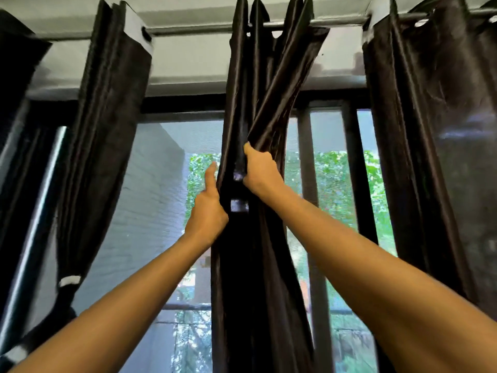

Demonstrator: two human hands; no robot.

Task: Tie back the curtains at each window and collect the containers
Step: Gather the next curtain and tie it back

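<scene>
A dark satin curtain (pixel 258 265) hangs bunched in the middle of the window from a metal rod (pixel 204 28). My right hand (pixel 259 172) grips its gathered folds from the right, pulling an upper panel across. My left hand (pixel 208 208) presses on the bunch's left side, index finger pointing up, the other fingers hidden behind the fabric. A dark tie-back strap with a pale patch (pixel 239 205) lies on the bunch between my hands. No containers are in view.
A second curtain (pixel 107 135) at the left is gathered low with a white-patched strap (pixel 69 280). A third curtain (pixel 441 146) hangs loose on the right. Behind them are dark window frames (pixel 308 162), a mesh screen, a grey wall and green foliage outside.
</scene>
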